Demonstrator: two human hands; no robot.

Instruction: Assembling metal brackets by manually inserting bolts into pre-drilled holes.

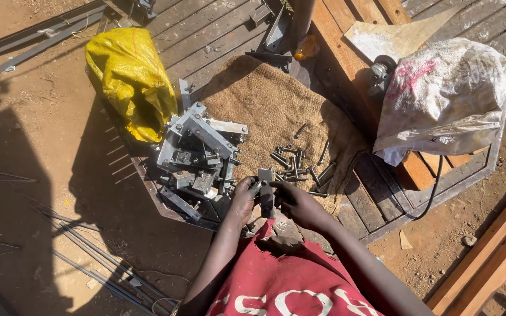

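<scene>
Ground: bare reddish dirt in hard sunlight, with long shadows across the left side and thin rods lying in them
Work surface: a low metal-framed platform (502, 137) of dark wooden slats, set on the dirt in front of the person
Burlap: a brown sacking cloth (270, 105) spread over the middle of the platform
Bolts: a loose scatter of bolts (300, 164) on the near edge of the sacking, just beyond the hands
Bracket pile: a heap of grey metal brackets (197, 155) at the left edge of the sacking, near the left hand
Held piece: a small grey metal bracket (266, 190) stands upright between both hands, just near of the bolts
Left hand: the left hand (244, 199) is closed around the left side of the held bracket, fingers curled on it
Right hand: the right hand (300, 205) grips the right side of the same bracket, fingers wrapped on its edge
Yellow sack: a full yellow bag (130, 79) far left, touching the bracket pile
White sack: a stuffed white bag (446, 96) with pink marks on the far right
Grinder: an angle grinder (377, 73) just left of the white bag, on orange planks
Clothing: a red shirt (282, 281) with white lettering at the near edge
</scene>
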